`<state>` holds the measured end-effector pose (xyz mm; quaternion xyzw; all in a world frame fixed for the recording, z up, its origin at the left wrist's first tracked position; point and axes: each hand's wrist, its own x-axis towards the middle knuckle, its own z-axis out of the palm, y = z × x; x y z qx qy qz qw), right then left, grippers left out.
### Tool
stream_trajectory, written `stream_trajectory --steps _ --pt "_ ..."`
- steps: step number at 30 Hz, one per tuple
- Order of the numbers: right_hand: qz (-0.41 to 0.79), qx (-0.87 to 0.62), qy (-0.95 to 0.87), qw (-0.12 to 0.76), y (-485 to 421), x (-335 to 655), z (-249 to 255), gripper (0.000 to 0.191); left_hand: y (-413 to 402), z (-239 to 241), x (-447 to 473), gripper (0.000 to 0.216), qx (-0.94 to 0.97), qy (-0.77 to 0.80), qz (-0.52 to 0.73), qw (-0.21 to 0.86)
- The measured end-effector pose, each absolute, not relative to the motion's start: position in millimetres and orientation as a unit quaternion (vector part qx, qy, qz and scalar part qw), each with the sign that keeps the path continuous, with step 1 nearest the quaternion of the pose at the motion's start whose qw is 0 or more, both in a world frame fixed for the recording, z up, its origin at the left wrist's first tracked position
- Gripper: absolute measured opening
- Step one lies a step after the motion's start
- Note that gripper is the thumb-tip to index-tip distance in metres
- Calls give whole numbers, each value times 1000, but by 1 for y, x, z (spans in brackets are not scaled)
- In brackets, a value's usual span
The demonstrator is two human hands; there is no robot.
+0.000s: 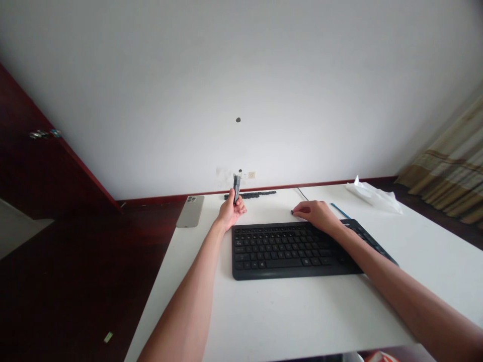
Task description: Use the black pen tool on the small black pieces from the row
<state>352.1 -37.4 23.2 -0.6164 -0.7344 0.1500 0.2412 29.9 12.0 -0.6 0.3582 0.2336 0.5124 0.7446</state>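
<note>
Small gray device [236,188] in left hand [230,211]

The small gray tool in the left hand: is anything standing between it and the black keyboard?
Nothing visible does: the left hand holds the small gray tool up just beyond the top left corner of the black keyboard.

From here, the keyboard [290,250] is showing matt black plastic, the worktop [287,311] a smooth white finish, the floor [86,271] glossy reddish wood, the curtain [445,171] woven cloth, and the crumpled packet [373,197] shiny thin plastic.
</note>
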Motion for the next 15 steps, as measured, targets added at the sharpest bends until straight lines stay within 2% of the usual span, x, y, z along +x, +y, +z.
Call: stream_trajectory --steps 8,15 --pt "91 -592 -772 211 -25 341 20 17 9 5 28 63 363 217 490 762" --pt "100 -540 -816 182 14 307 27 18 11 3 27 63 371 212 483 764"
